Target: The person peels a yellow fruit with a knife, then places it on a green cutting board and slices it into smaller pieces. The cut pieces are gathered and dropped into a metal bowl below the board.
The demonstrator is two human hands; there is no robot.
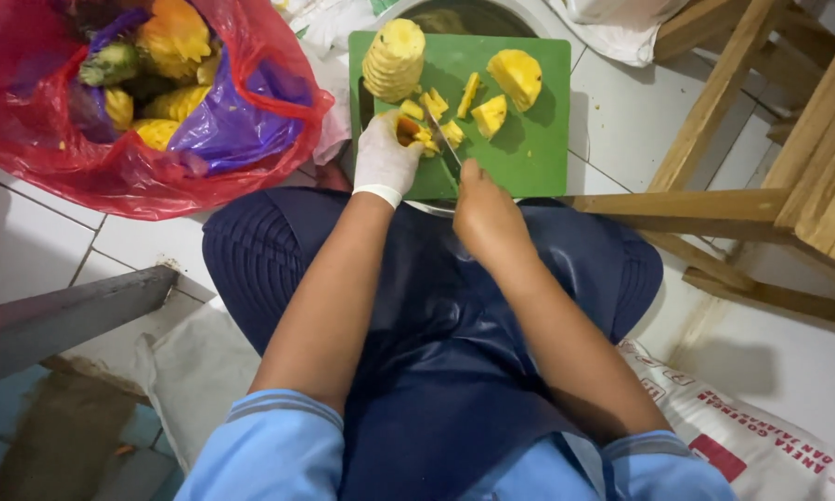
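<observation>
Our gloved left hand [385,160] pinched a pineapple piece [408,128] at the green cutting board's [519,148] near-left corner. Our bare right hand [487,218] gripped a knife [443,139] touching it.

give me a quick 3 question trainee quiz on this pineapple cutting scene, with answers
1. True or false: the left hand wears a white glove and the right hand is bare.
2. Multiple choice: the small yellow pineapple piece under the left hand lies on A) a flat green plastic cutting board, B) the wooden stool frame, C) the white tiled floor.
3. Fill in: the red plastic bag of pineapple peels lies to the person's ____.

Key
1. True.
2. A. The right hand holds a thin-bladed knife at the piece; a whole peeled pineapple lies at the board's far left corner.
3. Left.
</observation>
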